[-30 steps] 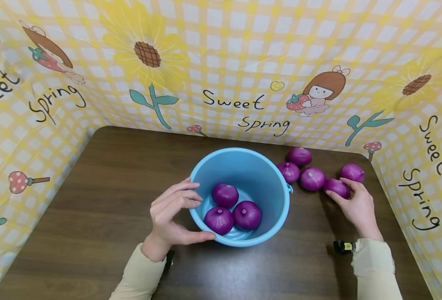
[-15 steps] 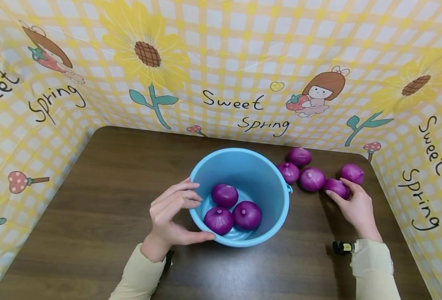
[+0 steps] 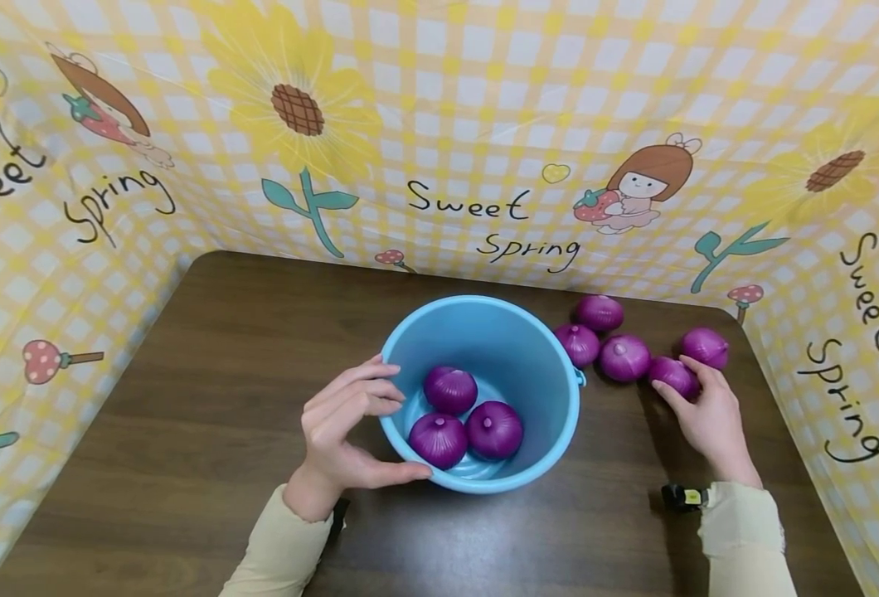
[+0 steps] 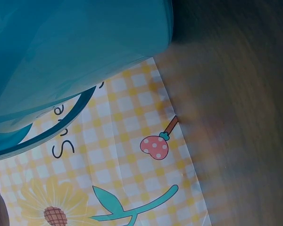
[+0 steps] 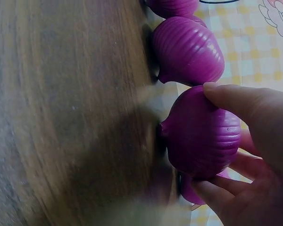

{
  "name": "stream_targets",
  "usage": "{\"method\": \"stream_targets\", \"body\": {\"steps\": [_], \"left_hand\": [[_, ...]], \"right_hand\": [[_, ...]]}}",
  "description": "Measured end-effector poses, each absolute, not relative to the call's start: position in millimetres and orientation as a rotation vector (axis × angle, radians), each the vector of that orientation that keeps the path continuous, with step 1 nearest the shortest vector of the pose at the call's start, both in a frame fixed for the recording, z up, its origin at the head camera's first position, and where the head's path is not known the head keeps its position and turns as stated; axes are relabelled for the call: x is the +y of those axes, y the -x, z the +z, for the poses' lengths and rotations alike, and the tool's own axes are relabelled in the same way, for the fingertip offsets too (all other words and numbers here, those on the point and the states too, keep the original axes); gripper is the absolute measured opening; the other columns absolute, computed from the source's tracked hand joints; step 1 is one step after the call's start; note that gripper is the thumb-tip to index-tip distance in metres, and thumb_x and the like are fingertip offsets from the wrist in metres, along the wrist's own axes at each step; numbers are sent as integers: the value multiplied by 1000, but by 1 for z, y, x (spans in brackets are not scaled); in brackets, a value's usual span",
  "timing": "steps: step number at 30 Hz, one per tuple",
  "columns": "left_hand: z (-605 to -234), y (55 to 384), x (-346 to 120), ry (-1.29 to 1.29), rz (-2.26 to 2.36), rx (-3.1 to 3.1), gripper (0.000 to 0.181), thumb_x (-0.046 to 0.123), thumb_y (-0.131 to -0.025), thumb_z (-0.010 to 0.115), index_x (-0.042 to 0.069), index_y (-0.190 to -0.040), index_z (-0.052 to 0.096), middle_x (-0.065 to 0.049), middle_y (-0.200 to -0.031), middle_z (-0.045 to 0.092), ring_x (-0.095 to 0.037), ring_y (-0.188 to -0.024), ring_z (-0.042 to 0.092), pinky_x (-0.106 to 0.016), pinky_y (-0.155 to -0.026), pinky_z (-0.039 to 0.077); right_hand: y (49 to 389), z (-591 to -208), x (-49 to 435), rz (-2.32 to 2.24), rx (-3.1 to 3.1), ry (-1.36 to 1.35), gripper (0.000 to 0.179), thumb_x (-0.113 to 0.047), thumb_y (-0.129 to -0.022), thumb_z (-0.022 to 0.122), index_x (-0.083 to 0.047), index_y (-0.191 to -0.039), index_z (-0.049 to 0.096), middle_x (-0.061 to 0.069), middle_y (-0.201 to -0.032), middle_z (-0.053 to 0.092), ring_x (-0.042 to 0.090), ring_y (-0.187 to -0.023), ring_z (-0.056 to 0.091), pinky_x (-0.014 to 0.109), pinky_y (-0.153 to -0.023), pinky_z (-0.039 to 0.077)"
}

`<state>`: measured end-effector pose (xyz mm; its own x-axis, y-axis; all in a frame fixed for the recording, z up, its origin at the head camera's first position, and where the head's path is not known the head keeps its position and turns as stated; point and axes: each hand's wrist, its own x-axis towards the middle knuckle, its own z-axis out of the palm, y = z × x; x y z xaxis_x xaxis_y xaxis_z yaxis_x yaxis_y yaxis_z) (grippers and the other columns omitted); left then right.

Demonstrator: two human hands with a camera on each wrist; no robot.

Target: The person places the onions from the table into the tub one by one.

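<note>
A light blue bucket (image 3: 477, 327) stands upright on the table, holding three purple onions, one of them the right-hand onion (image 3: 495, 430). My left hand (image 3: 338, 444) grips the bucket's left rim, thumb along the near edge and fingers over the left side. In the left wrist view the bucket's outer wall (image 4: 80, 52) fills the upper left. On the right, my right hand (image 3: 711, 414) holds a purple onion (image 5: 203, 134) between thumb and fingers. That onion sits among other onions, close to a neighbouring onion (image 3: 624, 358) on its left.
Beyond the bucket's right side lie more onions, including a back onion (image 3: 599, 313), an onion (image 3: 577, 344) close by the bucket and a far-right onion (image 3: 705, 347). A yellow checked cloth (image 3: 439, 108) walls in the brown table (image 3: 186, 398) at the back and sides.
The head view has shifted slightly. Both hands keep their places, the left on the bucket rim and the right on the same onion.
</note>
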<state>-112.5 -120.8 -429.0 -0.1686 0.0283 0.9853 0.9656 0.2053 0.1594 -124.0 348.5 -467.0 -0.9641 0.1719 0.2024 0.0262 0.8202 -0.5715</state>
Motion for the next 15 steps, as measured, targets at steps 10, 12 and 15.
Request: {"method": "stream_targets", "body": {"steps": [10, 12, 15], "left_hand": [[-429, 111, -122, 1007, -1151, -1476, 63, 57, -71, 88, -2, -74, 66, -16, -77, 70, -37, -81, 72, -52, -94, 55], [-429, 111, -122, 1007, -1152, -1473, 63, 56, -72, 88, -3, -74, 66, -16, -77, 70, -37, -81, 72, -52, -94, 55], [-429, 111, -122, 1008, -1152, -1473, 63, 56, -72, 88, -3, -74, 66, -17, -77, 70, -37, -81, 72, -52, -94, 55]], "right_hand": [[121, -459, 344, 812, -2673, 184, 60, -21, -94, 76, 5, -143, 52, 32, -134, 52, 38, -96, 53, 39, -78, 43], [120, -457, 342, 803, -2664, 182, 59, -21, -94, 77, 3, -143, 53, 30, -133, 53, 34, -92, 53, 29, -74, 40], [120, -451, 338, 809, -2630, 180, 58, -19, -92, 78, 2, -141, 56, 28, -133, 55, 31, -91, 54, 22, -72, 38]]}}
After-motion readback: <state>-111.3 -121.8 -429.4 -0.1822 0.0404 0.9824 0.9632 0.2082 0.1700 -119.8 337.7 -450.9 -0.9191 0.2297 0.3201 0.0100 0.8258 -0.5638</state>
